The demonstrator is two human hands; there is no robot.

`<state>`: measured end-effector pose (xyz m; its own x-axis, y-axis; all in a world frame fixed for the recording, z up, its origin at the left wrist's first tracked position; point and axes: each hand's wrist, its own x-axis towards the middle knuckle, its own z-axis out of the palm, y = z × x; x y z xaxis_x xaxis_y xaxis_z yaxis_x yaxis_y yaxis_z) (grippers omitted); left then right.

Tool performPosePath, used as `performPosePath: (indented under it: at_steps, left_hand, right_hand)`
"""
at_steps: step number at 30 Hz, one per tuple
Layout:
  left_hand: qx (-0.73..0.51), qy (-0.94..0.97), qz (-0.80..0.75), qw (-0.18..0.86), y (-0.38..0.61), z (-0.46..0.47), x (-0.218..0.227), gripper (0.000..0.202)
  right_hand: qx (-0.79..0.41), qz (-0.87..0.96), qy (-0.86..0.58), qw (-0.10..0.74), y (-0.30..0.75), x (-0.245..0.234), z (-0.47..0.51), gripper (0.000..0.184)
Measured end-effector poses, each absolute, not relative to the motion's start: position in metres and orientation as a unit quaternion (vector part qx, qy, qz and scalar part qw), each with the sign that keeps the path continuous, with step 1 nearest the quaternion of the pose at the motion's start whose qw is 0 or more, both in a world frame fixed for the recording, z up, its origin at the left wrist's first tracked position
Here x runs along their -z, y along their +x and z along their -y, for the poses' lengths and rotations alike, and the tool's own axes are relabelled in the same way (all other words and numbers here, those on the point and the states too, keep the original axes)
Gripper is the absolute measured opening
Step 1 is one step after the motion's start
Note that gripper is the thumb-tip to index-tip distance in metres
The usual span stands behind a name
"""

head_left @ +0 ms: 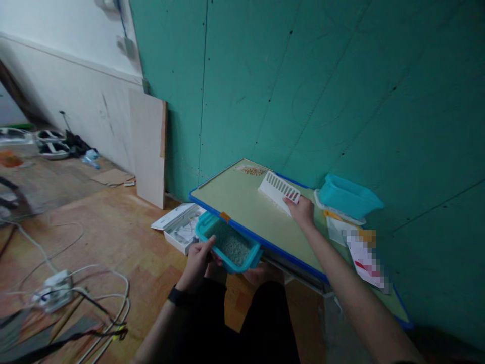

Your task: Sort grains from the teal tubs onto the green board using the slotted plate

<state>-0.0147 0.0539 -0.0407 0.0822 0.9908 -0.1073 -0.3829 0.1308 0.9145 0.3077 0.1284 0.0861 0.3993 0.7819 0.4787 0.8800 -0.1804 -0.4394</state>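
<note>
My left hand [197,262], with a dark band at the wrist, grips the near rim of a teal plastic tub [203,221]. Grey granules [232,243] fill the bottom of this tub, which sits just below the table's front edge. In my right hand [303,211] is the end of a white slotted plastic piece [275,191], set against the pale green tabletop [220,189]. Beyond it, a small patch of tan grains [253,171] lies near the far corner of the table.
Another teal tub [348,198] stands at the table's right side, beside packets [366,260], partly blurred. Below on the left is an opened white box [178,236]. Cables and a white power strip [56,290] lie on the floor. A pale board [148,146] leans on the wall.
</note>
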Motion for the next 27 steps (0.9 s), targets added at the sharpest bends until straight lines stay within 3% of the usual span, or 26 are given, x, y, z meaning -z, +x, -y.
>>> performPosePath:
  at_steps: [11,22,27]
  left_hand:
    - [-0.549,0.373,-0.385,0.642,-0.015,-0.055,0.049,0.055]
    - [-0.548,0.355,-0.395,0.647,-0.011,-0.048,0.037,0.054]
    - [-0.549,0.359,-0.398,0.641,-0.009,-0.050,0.041,0.054]
  right_hand:
    - [-0.029,0.607,-0.674,0.421,0.304,-0.084,-0.154,0.022]
    - [-0.026,0.603,-0.642,0.473,0.293,-0.086,-0.143,0.021]
    - [0.025,0.574,-0.698,0.428,0.303,-0.089,-0.147,0.024]
